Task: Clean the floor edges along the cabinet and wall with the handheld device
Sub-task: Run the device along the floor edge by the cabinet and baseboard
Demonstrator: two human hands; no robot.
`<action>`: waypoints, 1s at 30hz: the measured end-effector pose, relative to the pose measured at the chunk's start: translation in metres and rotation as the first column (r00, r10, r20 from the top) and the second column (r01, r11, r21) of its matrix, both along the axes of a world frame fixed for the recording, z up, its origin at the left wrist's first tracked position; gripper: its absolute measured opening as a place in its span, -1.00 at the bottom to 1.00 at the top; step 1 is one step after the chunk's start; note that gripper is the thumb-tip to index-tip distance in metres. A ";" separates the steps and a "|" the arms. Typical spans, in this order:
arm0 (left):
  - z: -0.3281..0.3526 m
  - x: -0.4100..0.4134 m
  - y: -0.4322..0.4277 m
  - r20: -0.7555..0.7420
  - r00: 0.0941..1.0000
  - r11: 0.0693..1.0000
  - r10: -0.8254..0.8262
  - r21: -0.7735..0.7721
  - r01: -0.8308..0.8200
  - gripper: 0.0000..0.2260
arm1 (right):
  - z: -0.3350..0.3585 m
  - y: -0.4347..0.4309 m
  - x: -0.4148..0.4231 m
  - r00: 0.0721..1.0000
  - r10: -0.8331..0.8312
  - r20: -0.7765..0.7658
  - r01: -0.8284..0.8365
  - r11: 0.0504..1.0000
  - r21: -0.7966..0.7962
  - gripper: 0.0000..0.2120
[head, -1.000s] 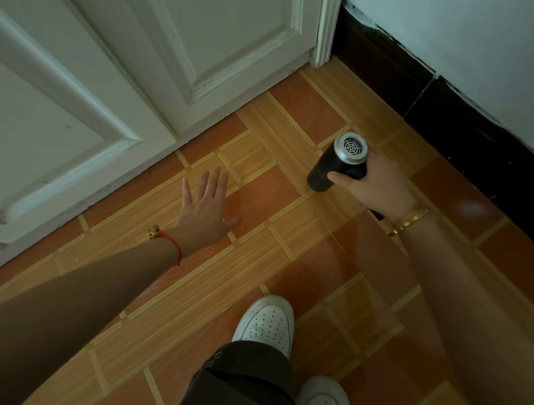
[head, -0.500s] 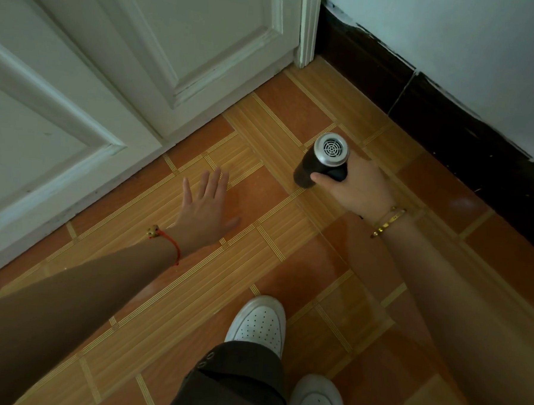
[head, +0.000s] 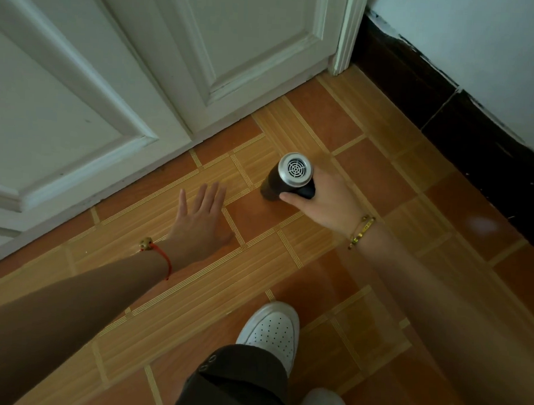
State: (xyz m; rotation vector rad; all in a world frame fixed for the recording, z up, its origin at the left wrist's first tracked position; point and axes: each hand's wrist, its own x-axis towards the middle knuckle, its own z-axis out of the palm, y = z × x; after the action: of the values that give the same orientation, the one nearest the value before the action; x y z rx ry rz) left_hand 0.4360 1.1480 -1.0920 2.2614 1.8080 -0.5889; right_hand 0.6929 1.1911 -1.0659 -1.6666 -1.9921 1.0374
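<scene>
Presently I log: right hand [head: 324,205] gripping handheld device [head: 288,181], pointed down over floor [head: 207,307], near cabinet [head: 252,46] base, not at it. Left hand [head: 201,220] spread, empty. Risks as I judge: nozzle skipping corner by wall [head: 484,43]; left fingers in path.

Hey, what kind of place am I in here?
Likely a corner of a room in a home: tiled floor, white panelled cabinet doors, and a pale wall with dark skirting.
</scene>
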 end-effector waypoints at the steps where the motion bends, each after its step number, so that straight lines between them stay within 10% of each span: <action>1: 0.000 -0.005 -0.002 -0.005 1.000 1.000 0.008 -0.003 -0.008 -0.13 | -0.001 0.002 -0.007 1.000 0.024 -0.001 -0.024 1.000 0.004 -0.42; 19: -0.002 -0.063 -0.011 0.021 0.990 0.990 0.138 0.031 -0.139 -0.19 | -0.014 0.083 -0.091 0.974 -0.169 -0.148 0.191 0.971 0.143 -0.43; 30: -0.008 -0.073 -0.007 0.019 0.986 0.986 0.167 0.023 -0.167 -0.18 | -0.027 0.063 -0.145 0.976 0.185 -0.114 -0.155 0.960 0.231 -0.41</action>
State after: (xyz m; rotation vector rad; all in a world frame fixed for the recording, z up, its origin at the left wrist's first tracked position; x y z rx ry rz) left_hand 0.3626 1.1409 -1.1002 2.0953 1.9824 -0.5184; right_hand 0.5481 1.2540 -1.0930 -1.2948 -2.1035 0.9186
